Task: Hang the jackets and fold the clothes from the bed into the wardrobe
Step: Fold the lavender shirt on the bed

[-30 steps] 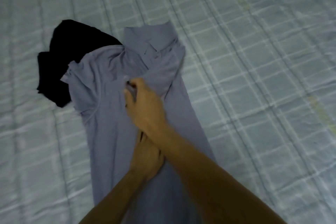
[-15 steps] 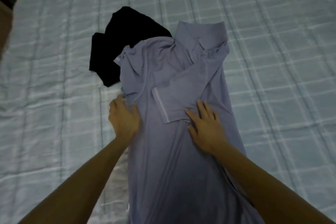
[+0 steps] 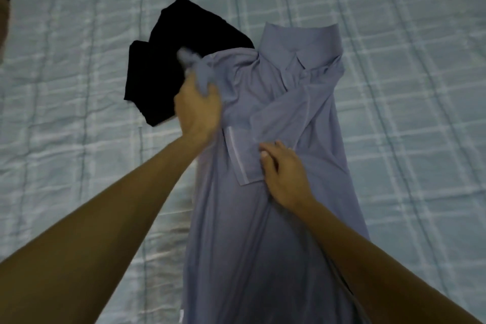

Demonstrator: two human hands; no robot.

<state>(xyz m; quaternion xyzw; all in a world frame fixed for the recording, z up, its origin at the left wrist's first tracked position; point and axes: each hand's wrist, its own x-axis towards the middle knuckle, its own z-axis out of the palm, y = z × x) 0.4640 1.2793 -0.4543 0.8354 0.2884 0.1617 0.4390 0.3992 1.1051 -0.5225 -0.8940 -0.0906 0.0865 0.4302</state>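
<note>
Shirt (image 3: 263,218), grey-blue, lying lengthwise on quilted bed (image 3: 394,87), collar at the far end. Left hand (image 3: 198,110) clenched on the bunched left sleeve, lifted off the bed and over black garment (image 3: 168,68). Right hand (image 3: 284,176) flat, fingers loosely spread, pinning the already folded right sleeve, gripping nothing. Risk, as a judgement: hard tug dragging the body sideways, undoing the pinned fold, or snagging the dark piece beside it.
</note>
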